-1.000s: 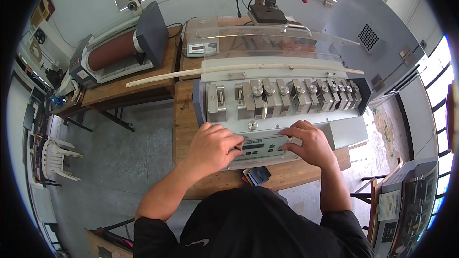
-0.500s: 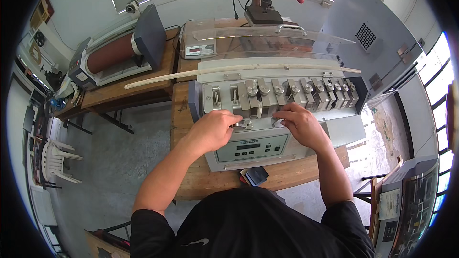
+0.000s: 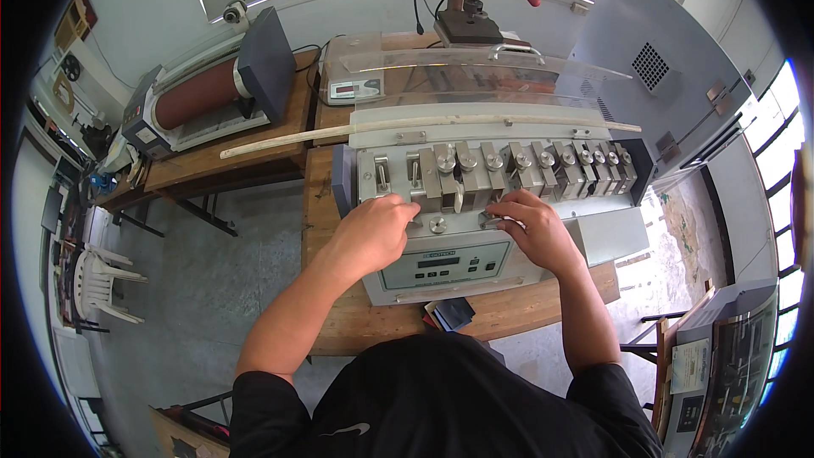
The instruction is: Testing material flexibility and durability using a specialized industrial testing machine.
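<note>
A bench testing machine stands before me, with a row of metal clamps (image 3: 494, 163) topped by round knurled knobs. At its front ledge, my left hand (image 3: 380, 227) is closed beside the two leftmost stations, which show bare slotted posts. What its fingertips hold, if anything, is hidden. A round metal thumbscrew (image 3: 437, 225) rests on the ledge just right of those fingers, apart from them. My right hand (image 3: 534, 227) pinches a small metal block (image 3: 488, 220) at the ledge, in front of the clamps. A pale strip (image 3: 459, 198) sticks out below one clamp.
A clear hinged cover (image 3: 458, 76) is raised behind the clamps, with a long wooden stick (image 3: 288, 142) in front of it. Below the ledge is a control panel (image 3: 445, 264). A dark booklet (image 3: 455, 313) lies on the wooden table (image 3: 348, 322). A drill press (image 3: 468, 27) stands behind.
My left hand has drawn slightly left, away from the thumbscrew, which now shows whole. The right fingers have shifted a little, and the metal block between them shows more.
</note>
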Available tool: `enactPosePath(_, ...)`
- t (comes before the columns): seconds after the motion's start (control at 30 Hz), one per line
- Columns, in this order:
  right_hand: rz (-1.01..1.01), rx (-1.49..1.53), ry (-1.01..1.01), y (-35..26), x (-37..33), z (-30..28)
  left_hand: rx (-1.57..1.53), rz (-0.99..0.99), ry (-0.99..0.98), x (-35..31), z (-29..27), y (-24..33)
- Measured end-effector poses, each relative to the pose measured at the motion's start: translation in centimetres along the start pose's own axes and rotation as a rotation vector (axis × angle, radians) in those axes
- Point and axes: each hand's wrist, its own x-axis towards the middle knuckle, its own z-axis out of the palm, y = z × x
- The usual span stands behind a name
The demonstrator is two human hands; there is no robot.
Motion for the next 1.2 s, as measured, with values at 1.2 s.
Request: enactPosePath(1.2,0.037,0.159,0.576,0.2,-7.4,6.9,-0.394,-0.050,0.066,-8.7,3.1,0.5)
